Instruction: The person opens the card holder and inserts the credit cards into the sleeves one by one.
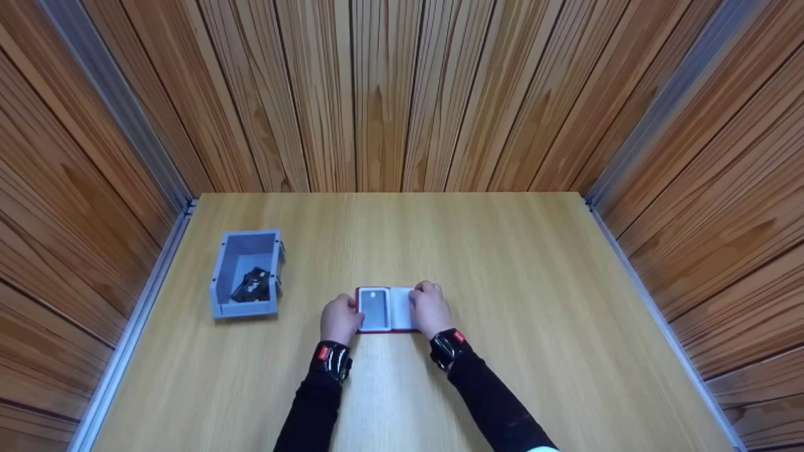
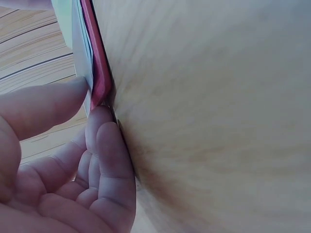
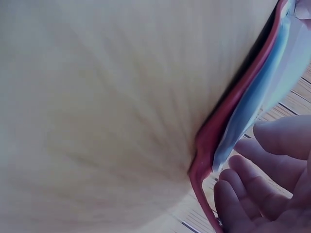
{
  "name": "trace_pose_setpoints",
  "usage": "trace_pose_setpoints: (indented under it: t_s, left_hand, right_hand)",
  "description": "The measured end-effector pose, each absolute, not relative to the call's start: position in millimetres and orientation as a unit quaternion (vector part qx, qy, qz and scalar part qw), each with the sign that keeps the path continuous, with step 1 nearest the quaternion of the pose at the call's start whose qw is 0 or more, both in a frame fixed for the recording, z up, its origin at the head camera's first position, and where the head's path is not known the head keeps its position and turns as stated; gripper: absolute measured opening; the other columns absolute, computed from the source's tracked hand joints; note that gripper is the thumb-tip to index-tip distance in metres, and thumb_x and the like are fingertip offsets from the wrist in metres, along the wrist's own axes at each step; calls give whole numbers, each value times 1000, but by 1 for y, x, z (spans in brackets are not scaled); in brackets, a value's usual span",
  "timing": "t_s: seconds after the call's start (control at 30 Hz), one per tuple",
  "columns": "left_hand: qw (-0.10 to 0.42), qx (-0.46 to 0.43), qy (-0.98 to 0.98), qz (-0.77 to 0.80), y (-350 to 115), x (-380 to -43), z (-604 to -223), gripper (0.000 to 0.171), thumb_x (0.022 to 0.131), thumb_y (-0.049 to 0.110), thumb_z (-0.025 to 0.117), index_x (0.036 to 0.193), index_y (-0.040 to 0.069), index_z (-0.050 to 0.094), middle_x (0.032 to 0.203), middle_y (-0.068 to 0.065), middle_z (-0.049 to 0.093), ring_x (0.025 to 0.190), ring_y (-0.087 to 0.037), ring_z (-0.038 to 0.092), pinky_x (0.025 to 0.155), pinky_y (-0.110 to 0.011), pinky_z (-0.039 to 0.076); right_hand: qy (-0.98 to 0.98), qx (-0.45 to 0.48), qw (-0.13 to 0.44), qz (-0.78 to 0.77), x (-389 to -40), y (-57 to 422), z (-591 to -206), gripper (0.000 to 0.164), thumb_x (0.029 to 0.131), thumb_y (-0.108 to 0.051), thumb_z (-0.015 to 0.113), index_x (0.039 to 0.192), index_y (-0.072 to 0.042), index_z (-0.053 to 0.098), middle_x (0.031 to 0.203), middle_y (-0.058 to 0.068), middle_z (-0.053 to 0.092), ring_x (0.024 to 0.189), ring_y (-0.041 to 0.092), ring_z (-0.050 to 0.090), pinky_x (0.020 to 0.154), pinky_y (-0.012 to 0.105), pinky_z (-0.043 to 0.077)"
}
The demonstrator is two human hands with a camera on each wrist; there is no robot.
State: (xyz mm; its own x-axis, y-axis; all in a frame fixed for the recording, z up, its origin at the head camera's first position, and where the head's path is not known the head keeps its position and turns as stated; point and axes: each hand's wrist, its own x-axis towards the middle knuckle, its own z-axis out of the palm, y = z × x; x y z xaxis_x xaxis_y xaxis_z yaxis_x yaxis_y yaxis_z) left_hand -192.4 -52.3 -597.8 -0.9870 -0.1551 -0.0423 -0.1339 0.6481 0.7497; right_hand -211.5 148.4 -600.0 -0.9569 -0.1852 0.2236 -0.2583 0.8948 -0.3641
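A small red folding case (image 1: pixel 391 309) lies spread like a book on the table. Its left half carries a pale tray with a rectangular recess; a plain pale panel makes up the right half. My left hand (image 1: pixel 341 319) pinches the left edge, and in the left wrist view the thumb lies over the red rim (image 2: pixel 100 63) with fingertips against its side. At the right panel is my right hand (image 1: pixel 431 310). Its fingers (image 3: pixel 243 191) are loosely bent beside a red flap (image 3: pixel 201 187) in the right wrist view, with the thumb apart from them.
A blue-grey bin (image 1: pixel 218 267) stands at the left of the table, holding black items (image 1: pixel 253 285) with pale print. Wood-patterned panels (image 1: pixel 383 94) rise at the back and both sides. Metal rails (image 1: pixel 141 314) run along the table's sides.
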Motion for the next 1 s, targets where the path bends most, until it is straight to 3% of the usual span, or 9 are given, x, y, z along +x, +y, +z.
trace_pose_setpoints:
  t_s: [0.43, 0.67, 1.0]
  left_hand:
    - [7, 85, -903, -421, -51, -192, -598, 21, 76, 2, 78, 93, -4, 66, 83, -11, 67, 81, -29, 63, 76, -44, 50]
    - [30, 63, -912, -404, -53, -192, -600, 21, 74, 2, 77, 90, -4, 66, 84, -14, 68, 81, -33, 64, 75, -46, 49]
    - [14, 77, -909, -410, -53, -193, -599, 19, 75, 1, 77, 90, -3, 66, 83, -12, 68, 81, -31, 63, 76, -45, 50]
  right_hand:
    - [-961, 137, 91, 221, -207, 150, -601, 18, 85, 2, 66, 98, -3, 76, 101, 10, 62, 95, 30, 56, 77, 42, 51]
    - [-963, 150, 81, 208, -204, 151, -599, 20, 80, -2, 73, 100, -4, 75, 105, 11, 61, 100, 31, 56, 84, 43, 50]
    - [-964, 117, 41, 234, -204, 151, -597, 28, 82, -6, 75, 110, 0, 72, 112, 15, 60, 106, 32, 53, 92, 44, 46]
